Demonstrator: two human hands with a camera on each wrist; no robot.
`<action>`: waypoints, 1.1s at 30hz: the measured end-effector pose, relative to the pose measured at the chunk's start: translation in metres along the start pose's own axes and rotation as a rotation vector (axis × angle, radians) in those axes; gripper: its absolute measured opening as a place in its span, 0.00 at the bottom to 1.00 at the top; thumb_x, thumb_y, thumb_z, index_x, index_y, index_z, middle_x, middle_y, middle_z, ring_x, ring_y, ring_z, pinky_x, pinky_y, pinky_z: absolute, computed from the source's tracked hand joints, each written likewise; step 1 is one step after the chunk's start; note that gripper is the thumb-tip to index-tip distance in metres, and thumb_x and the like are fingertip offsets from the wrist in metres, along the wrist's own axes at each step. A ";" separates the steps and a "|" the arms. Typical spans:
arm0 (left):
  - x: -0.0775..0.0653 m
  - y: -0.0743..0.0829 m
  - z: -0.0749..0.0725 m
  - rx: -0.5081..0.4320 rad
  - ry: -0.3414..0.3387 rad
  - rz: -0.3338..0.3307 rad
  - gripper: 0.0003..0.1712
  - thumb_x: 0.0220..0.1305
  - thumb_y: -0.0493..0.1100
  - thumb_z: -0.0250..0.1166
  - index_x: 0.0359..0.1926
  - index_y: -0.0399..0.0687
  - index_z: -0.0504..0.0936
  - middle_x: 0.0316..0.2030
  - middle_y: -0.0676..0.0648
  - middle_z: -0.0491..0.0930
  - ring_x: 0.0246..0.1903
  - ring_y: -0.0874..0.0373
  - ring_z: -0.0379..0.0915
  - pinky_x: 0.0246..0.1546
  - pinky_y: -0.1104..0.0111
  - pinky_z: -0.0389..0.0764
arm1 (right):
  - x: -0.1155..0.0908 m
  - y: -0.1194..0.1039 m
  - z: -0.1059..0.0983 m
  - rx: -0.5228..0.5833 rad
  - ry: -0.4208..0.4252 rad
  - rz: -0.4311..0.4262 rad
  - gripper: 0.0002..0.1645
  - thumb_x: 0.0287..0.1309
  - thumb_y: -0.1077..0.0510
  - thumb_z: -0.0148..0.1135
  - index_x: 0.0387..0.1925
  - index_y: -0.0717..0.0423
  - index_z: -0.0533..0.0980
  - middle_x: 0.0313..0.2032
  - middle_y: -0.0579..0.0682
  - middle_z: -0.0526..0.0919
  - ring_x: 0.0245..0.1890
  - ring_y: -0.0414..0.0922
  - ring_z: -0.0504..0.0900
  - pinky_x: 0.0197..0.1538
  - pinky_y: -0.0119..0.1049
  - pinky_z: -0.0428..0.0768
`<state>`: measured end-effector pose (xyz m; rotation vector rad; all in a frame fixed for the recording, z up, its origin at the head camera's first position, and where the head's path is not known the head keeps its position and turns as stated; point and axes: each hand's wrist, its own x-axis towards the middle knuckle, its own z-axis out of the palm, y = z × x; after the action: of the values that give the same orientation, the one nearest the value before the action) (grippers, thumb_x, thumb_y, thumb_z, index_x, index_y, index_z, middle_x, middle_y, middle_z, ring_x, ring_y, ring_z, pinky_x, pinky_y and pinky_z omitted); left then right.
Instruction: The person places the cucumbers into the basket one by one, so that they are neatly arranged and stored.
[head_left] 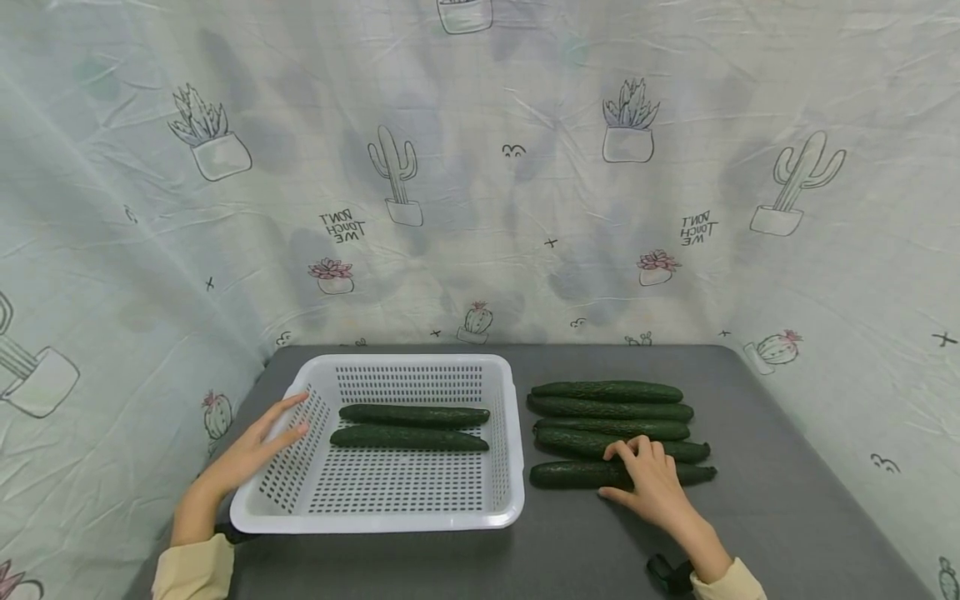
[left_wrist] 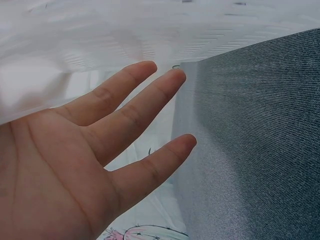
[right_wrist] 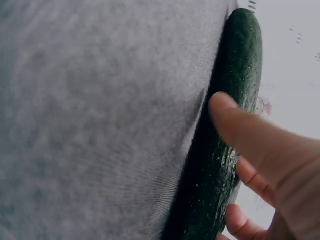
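Observation:
A white plastic basket [head_left: 375, 527] stands on the left, with two cucumbers [head_left: 414, 415] lying side by side in it. My left hand [head_left: 251, 454] rests at its left rim, thumb and a finger reaching over the inner wall. In the left wrist view the other three fingers [left_wrist: 135, 117] stretch out, spread and nearly straight, below the basket's outer side. To the right, my right hand [head_left: 651, 483] spans the nearest cucumber [head_left: 566, 475], thumb on the near side, bent fingers on the far side. The right wrist view shows the thumb overlapping this cucumber [right_wrist: 240, 55].
Several more cucumbers [head_left: 607, 390] lie in a row behind the one under my right hand. Everything sits on a dark grey cloth-covered table [head_left: 780, 500]. A white curtain [head_left: 480, 208] printed with potted cacti surrounds the table at the back and sides.

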<state>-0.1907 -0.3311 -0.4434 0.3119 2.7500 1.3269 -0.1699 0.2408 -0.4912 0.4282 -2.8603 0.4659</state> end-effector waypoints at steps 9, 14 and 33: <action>0.001 -0.003 0.000 -0.047 -0.004 -0.032 0.37 0.69 0.51 0.51 0.73 0.56 0.45 0.69 0.33 0.43 0.46 0.42 0.74 0.29 0.61 0.80 | 0.000 0.003 0.000 -0.018 0.019 -0.033 0.24 0.36 0.51 0.76 0.38 0.39 0.74 0.36 0.48 0.66 0.35 0.48 0.61 0.34 0.39 0.53; 0.001 -0.002 0.000 -0.043 -0.005 -0.031 0.37 0.69 0.51 0.52 0.73 0.57 0.45 0.69 0.33 0.43 0.47 0.40 0.73 0.30 0.60 0.80 | -0.001 0.004 0.001 -0.043 0.031 -0.040 0.23 0.39 0.51 0.74 0.39 0.39 0.74 0.37 0.49 0.67 0.35 0.48 0.62 0.34 0.40 0.54; 0.002 -0.003 0.000 0.050 0.014 0.013 0.36 0.69 0.51 0.51 0.73 0.56 0.46 0.70 0.34 0.44 0.59 0.32 0.60 0.42 0.44 0.73 | -0.010 0.000 -0.002 -0.063 0.057 -0.078 0.17 0.51 0.52 0.66 0.44 0.40 0.74 0.39 0.48 0.70 0.39 0.50 0.69 0.39 0.49 0.65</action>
<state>-0.1928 -0.3324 -0.4464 0.3249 2.8011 1.2697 -0.1605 0.2440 -0.4914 0.5043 -2.7838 0.3677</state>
